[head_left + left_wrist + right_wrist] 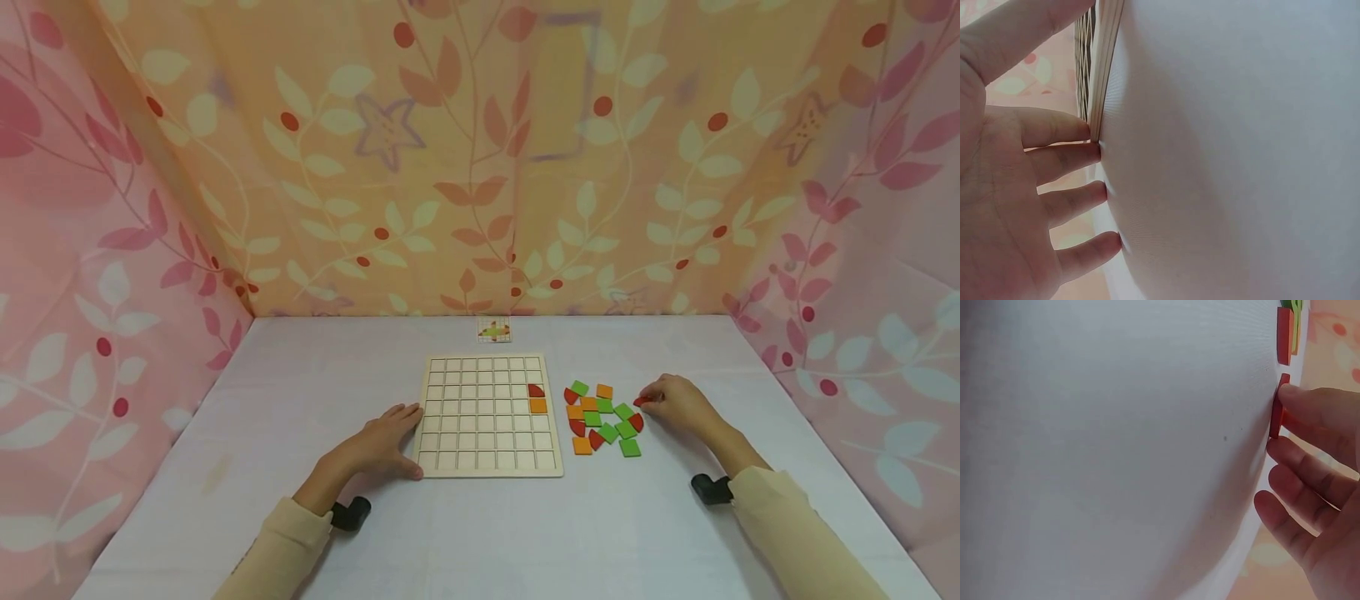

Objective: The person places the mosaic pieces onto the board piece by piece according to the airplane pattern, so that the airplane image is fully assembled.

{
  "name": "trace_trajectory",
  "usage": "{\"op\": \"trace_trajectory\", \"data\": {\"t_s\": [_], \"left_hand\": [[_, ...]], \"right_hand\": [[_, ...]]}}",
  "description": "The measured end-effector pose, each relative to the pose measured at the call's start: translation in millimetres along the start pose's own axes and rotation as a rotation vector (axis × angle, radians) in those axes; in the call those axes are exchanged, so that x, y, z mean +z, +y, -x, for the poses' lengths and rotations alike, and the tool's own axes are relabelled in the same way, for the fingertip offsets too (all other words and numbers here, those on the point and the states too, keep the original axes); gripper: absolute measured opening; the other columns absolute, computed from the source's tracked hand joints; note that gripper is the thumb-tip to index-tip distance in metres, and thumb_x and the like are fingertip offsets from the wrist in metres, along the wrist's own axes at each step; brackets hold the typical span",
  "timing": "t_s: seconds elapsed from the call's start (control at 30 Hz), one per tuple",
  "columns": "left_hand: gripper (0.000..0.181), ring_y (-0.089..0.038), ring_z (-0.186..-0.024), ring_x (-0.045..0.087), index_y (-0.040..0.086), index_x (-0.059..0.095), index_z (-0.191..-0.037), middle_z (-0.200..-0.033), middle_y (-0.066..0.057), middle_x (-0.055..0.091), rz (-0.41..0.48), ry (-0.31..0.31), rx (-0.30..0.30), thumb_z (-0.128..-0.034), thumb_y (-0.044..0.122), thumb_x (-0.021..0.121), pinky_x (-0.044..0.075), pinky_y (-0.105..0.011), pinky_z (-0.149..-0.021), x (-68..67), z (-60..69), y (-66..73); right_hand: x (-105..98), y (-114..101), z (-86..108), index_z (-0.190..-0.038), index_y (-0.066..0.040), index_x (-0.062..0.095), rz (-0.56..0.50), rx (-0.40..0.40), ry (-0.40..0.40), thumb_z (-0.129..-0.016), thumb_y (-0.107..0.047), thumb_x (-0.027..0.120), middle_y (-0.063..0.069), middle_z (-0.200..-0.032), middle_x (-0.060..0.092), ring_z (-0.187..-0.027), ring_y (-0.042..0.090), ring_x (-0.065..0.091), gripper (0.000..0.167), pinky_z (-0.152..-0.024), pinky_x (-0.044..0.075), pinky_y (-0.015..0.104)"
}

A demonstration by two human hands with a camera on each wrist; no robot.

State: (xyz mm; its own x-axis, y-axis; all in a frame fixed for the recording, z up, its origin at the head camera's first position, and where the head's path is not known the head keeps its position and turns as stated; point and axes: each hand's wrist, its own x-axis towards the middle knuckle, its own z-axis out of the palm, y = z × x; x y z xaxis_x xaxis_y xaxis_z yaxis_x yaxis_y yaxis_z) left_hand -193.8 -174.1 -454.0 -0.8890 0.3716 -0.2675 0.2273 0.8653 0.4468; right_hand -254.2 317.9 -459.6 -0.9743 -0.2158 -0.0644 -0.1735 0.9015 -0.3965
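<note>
A square wooden grid board [480, 425] lies on the white table, with a red quarter-round piece [536, 390] and an orange square [537, 406] in cells near its right edge. My left hand [378, 443] rests at the board's left edge, fingers spread; in the left wrist view the hand [1029, 187] touches the board's side [1107, 56]. On the right, my right hand [681, 407] pinches a red piece [641, 402] at the edge of the loose pieces. The right wrist view shows the hand [1319, 469] with thumb and finger on that red piece [1277, 419].
Loose green, orange and red pieces [604, 406] lie between the board and my right hand. A small patterned card [494, 331] is behind the board. Flowered cloth [480, 167] hangs at the back and both sides.
</note>
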Motion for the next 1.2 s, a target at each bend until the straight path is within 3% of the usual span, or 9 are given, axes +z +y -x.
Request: {"op": "trace_trajectory", "data": {"t_s": [0.3,0.57,0.87,1.2], "left_hand": [[0.102,-0.042,-0.149,0.018,-0.001,0.031,-0.150,-0.159,-0.019,0.027,0.009,-0.006,0.013,-0.0712,0.034,0.086,0.021,-0.064,-0.115,-1.2,0.3,-1.3],[0.102,-0.041,-0.149,0.019,0.000,0.032,-0.150,-0.159,-0.018,0.028,0.000,-0.002,0.002,-0.0710,0.035,0.086,0.021,-0.063,-0.115,-0.8,-0.6,-0.6],[0.102,-0.041,-0.149,0.019,0.000,0.032,-0.150,-0.160,-0.018,0.028,0.000,0.002,0.003,-0.0705,0.034,0.086,0.021,-0.064,-0.115,-0.3,-0.6,-1.4],[0.104,-0.041,-0.149,0.019,0.000,0.033,-0.150,-0.159,-0.018,0.028,-0.002,-0.001,0.001,-0.0691,0.035,0.087,0.021,-0.064,-0.115,0.8,-2.3,-1.9]], "right_hand": [[-6,-1,-3.7,-0.103,0.001,0.073,-0.020,-0.045,-0.023,-0.084,-0.005,0.070,0.011,-0.090,0.063,-0.082,0.022,0.055,0.021,-0.075,0.052,0.039],[-6,-3,-3.1,-0.103,-0.002,0.073,-0.003,0.010,-0.062,-0.090,-0.021,0.068,0.006,-0.083,0.065,-0.077,0.020,0.054,0.024,-0.073,0.050,0.037],[-9,-7,-3.7,-0.105,0.002,0.073,-0.019,-0.079,-0.050,-0.083,-0.002,0.068,0.012,-0.093,0.066,-0.084,0.024,0.056,0.022,-0.077,0.053,0.042],[-11,-12,-3.2,-0.107,0.004,0.072,0.007,-0.027,-0.111,-0.082,-0.006,0.072,0.011,-0.090,0.066,-0.083,0.023,0.056,0.026,-0.079,0.054,0.043]]}}
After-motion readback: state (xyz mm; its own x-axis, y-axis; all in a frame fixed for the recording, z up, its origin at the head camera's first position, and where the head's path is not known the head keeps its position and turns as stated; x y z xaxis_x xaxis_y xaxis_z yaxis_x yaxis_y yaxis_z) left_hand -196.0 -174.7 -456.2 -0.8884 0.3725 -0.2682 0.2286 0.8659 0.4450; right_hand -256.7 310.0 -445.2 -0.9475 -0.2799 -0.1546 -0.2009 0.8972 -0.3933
